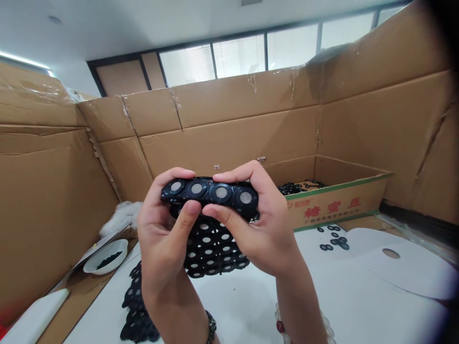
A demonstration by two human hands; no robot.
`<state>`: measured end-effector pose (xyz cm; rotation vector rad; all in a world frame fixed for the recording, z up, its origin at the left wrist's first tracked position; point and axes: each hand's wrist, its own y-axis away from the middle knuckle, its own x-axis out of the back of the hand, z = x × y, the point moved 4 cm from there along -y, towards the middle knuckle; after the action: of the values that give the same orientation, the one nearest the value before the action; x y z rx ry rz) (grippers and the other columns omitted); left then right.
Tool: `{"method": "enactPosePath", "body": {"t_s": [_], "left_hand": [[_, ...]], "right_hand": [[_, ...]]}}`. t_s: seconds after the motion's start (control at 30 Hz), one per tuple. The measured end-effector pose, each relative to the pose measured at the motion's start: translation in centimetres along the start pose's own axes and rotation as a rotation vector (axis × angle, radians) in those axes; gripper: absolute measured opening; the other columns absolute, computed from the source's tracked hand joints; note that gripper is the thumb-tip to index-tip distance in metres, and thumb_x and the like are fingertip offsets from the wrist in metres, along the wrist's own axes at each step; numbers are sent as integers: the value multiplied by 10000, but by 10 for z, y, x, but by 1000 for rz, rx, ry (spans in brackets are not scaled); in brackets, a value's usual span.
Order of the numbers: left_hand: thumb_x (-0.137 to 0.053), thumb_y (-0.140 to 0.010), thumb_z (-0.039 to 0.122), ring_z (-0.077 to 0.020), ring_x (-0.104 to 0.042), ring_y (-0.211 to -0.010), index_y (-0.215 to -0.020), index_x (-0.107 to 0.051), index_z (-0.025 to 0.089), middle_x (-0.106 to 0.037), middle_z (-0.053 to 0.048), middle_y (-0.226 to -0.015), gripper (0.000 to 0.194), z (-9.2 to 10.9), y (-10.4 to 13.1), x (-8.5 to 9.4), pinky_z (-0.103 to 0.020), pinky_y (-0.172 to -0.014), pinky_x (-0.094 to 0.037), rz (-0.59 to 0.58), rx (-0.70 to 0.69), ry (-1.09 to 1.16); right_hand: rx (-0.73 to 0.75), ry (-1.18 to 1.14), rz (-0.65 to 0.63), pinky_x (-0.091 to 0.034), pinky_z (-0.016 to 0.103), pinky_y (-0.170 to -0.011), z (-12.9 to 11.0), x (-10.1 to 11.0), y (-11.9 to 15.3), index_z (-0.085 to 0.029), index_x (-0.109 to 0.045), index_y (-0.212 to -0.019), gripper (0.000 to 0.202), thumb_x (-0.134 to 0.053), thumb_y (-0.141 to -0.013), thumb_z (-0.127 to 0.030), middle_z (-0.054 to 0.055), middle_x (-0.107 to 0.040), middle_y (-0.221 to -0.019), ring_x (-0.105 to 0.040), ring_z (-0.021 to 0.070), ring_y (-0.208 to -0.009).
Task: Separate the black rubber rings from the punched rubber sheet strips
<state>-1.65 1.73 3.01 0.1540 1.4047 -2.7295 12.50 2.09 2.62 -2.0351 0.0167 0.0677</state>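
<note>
Both hands hold up a black sheet of joined round pieces with pale grey centres (209, 251), its top row facing me. My left hand (163, 229) grips the left end, thumb in front and fingers curled over the top edge. At the right end, my right hand (256, 217) pinches the same row between thumb and forefinger. The sheet's lower rows hang down behind my thumbs. Below my left forearm lies a heap of similar black sheets (138, 308) on the white table (244, 310).
An open cardboard box (333, 205) with small black pieces inside stands back right. Loose black rings (339, 241) lie before it, beside a white disc (405, 258). A white bowl (105, 258) of dark bits is at left. Tall cardboard walls (229, 114) surround the table.
</note>
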Motion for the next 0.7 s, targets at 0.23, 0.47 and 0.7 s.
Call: {"method": "enactPosePath", "body": {"t_s": [0.23, 0.47, 0.7], "left_hand": [[-775, -791, 166, -101, -637, -753, -1033, -723, 369, -696, 61, -868, 320, 10, 6, 5, -142, -629, -541, 111, 0, -101], [-818, -736, 152, -93, -682, -730, -1108, -744, 328, -750, 43, -852, 418, 3, -2, 9, -117, -629, -548, 90, -33, -169], [-844, -706, 177, -97, -714, -724, -1090, -765, 292, -776, 29, -835, 408, -4, -8, 10, -108, -664, -557, 133, -59, -218]], "right_hand": [[-22, -142, -212, -564, 237, -875, 3, 4, -2, -273, -589, -1143, 306, -694, -862, -211, -2, -680, -1121, -660, 137, -1029], [0, -111, -202, -543, 268, -930, 13, 5, -6, -272, -586, -1143, 240, -623, -912, -214, 4, -676, -1130, -649, 139, -1065], [-5, 19, -119, -545, 265, -784, 29, 7, -10, -288, -638, -1109, 230, -676, -882, -268, -14, -725, -1058, -686, 157, -962]]}}
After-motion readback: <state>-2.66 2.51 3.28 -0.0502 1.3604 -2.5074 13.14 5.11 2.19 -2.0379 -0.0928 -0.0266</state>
